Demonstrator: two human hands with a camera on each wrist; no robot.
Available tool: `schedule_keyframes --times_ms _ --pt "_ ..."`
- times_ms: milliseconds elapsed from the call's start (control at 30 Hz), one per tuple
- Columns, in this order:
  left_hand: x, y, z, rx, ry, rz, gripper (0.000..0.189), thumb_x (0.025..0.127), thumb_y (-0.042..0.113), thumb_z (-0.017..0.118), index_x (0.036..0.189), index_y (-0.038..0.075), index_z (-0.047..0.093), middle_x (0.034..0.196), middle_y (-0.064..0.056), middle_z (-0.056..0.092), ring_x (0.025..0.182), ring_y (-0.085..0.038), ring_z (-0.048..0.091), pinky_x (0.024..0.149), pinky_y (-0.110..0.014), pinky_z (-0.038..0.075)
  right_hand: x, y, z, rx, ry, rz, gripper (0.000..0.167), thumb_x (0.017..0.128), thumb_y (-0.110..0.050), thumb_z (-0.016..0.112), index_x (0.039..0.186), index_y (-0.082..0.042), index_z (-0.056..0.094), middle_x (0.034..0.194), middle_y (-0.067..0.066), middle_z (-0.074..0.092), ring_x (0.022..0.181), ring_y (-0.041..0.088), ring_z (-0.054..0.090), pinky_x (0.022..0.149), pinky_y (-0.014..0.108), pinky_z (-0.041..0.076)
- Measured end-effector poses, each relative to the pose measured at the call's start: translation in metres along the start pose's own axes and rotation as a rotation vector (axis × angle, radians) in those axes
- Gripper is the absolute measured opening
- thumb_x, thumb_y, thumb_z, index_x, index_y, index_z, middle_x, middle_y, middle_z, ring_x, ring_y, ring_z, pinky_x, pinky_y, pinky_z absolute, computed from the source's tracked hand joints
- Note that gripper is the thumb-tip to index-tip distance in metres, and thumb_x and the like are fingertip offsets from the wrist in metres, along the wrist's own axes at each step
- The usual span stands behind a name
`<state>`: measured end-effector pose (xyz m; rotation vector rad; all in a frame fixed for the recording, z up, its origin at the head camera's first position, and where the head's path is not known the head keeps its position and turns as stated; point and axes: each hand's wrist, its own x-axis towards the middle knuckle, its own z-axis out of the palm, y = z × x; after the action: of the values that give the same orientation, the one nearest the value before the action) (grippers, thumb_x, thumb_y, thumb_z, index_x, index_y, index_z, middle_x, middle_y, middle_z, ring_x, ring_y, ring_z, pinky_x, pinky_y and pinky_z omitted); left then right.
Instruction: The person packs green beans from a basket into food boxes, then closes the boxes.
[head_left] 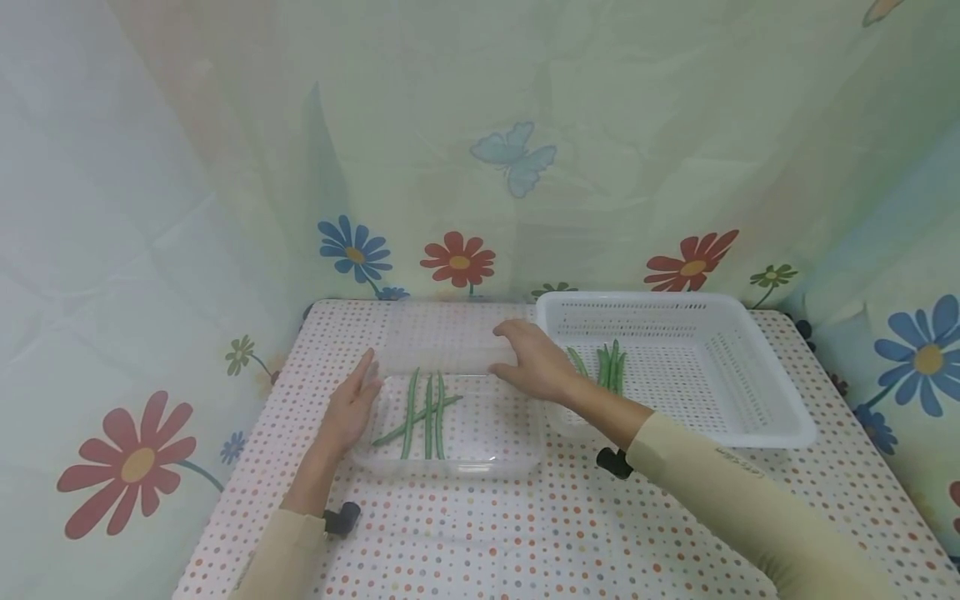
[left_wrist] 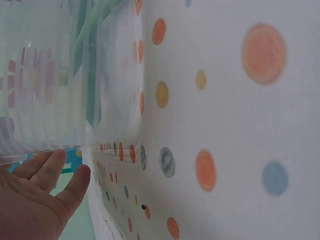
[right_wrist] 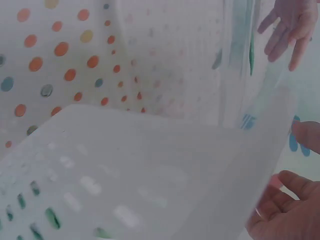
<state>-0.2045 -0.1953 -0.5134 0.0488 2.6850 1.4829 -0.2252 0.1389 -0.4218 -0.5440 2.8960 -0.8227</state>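
The left hand (head_left: pixel 351 412) is at the left side of a clear plastic box (head_left: pixel 450 468), its fingers extended and spread a little, pinching nothing; whether they touch the box's wall I cannot tell. The right hand (head_left: pixel 536 360) reaches in between the white basket (head_left: pixel 783 379) and the right edge of a see-through lid (head_left: pixel 450 333), thumb and fingers parted with nothing visible between them; contact with the lid is unclear. The lid is just behind the box, though whether the two are joined cannot be made out. The box stands on the desk (head_left: pixel 450 567), and inside it are four green beans (head_left: pixel 429 417), three roughly side by side and one slanting across them. The basket stands to the box's right, with a small bunch of beans (head_left: pixel 615 367) towards its left side, partly hidden by the right forearm. Both forearms wear beige sleeves (head_left: pixel 705 475). A dotted cloth covers the desk, and a curtain (head_left: pixel 420 125) printed with flowers and a butterfly hangs behind it.
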Motion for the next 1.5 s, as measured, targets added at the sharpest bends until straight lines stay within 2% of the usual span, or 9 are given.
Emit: schedule_keyframes --times_ms 367,467,600,767,1133,1500 --pt "0.000 0.002 -0.001 0.004 0.000 0.012 0.057 0.113 0.037 0.037 0.166 0.040 0.016 0.172 -0.002 0.030 0.163 -0.027 0.017 0.133 -0.056 0.011 -0.002 0.015 -0.013 0.030 0.076 -0.001 0.055 0.100 -0.026 0.070 0.147 -0.003 0.053 0.158 0.018 0.048 0.148 0.038 0.043 0.122 0.056 0.040" --pt "0.000 0.001 -0.001 0.007 0.003 0.006 0.058 0.113 0.037 0.037 0.167 0.038 0.016 0.172 -0.002 0.030 0.163 -0.028 0.017 0.133 -0.056 0.011 -0.002 0.021 -0.017 0.042 0.094 0.000 0.052 0.102 -0.025 0.066 0.146 -0.002 0.053 0.157 0.019 0.048 0.148 0.038 0.043 0.122 0.056 0.040" --pt "0.001 0.001 -0.001 0.001 0.006 0.003 0.057 0.113 0.036 0.038 0.166 0.040 0.016 0.172 -0.002 0.030 0.162 -0.027 0.018 0.133 -0.056 0.011 -0.002 0.033 -0.022 0.057 0.112 0.015 0.048 0.106 -0.024 0.058 0.147 0.000 0.051 0.157 0.022 0.046 0.149 0.041 0.041 0.122 0.059 0.039" --pt "0.002 0.000 -0.001 -0.001 0.004 0.007 0.057 0.113 0.036 0.038 0.166 0.041 0.016 0.172 -0.002 0.030 0.162 -0.028 0.017 0.133 -0.056 0.011 -0.004 0.054 -0.027 0.019 0.120 0.051 0.047 0.108 -0.024 0.055 0.147 0.003 0.050 0.157 0.025 0.046 0.149 0.043 0.039 0.122 0.061 0.036" --pt "0.002 -0.001 0.000 0.000 -0.001 0.003 0.057 0.113 0.037 0.038 0.165 0.045 0.017 0.171 0.000 0.032 0.162 -0.027 0.017 0.133 -0.056 0.012 -0.022 0.101 -0.038 0.001 0.057 0.159 0.051 0.110 -0.026 0.049 0.149 0.007 0.047 0.155 0.031 0.044 0.145 0.050 0.041 0.119 0.066 0.037" --pt "0.001 -0.001 0.000 0.007 0.006 -0.003 0.057 0.113 0.035 0.039 0.165 0.045 0.017 0.171 0.000 0.031 0.163 -0.026 0.016 0.133 -0.056 0.011 -0.035 0.116 -0.033 -0.040 0.029 0.173 0.048 0.107 -0.021 0.056 0.145 0.008 0.051 0.154 0.033 0.045 0.144 0.052 0.042 0.119 0.069 0.036"
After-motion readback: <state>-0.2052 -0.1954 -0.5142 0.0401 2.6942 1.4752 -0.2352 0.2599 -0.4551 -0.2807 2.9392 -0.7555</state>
